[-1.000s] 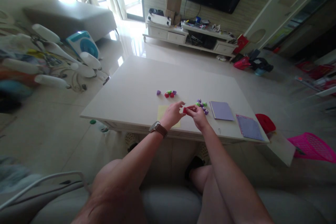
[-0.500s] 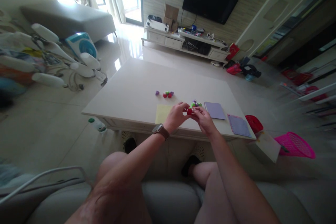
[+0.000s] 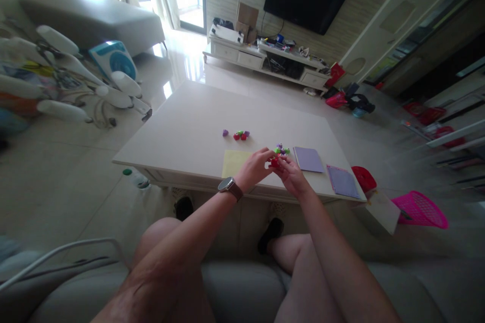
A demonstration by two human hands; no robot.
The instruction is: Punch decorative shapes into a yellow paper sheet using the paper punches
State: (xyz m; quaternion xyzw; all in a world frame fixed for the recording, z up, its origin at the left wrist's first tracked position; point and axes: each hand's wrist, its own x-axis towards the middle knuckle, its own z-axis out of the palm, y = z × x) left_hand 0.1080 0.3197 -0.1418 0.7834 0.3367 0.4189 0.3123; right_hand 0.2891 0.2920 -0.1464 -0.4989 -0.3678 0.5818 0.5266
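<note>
A small red toy piece [image 3: 274,162] is between my two hands, above the near edge of the white table [image 3: 189,116]. The fingers of my left hand [image 3: 260,162] are pinched at its left side. My right hand [image 3: 290,174] grips it from the right. Its exact kind is too small to make out. Just beyond my fingers sits a cluster of green and purple toy pieces with eyes [image 3: 282,149]. Farther left lie a group of red, green and purple pieces [image 3: 241,135] and a lone purple piece [image 3: 225,132]. A yellow sheet [image 3: 233,163] lies partly behind my left hand.
To the right on the table are a purple square pad [image 3: 308,159] and a lilac sheet with a pink edge [image 3: 344,181]. Beyond the table's right end stand a white box [image 3: 379,212] and a pink basket [image 3: 420,210]. A bottle [image 3: 137,178] is on the floor at left.
The red piece has turned slightly between my fingers, and my right hand has shifted a little. The whole view has moved slightly; the pieces on the table stay in place.
</note>
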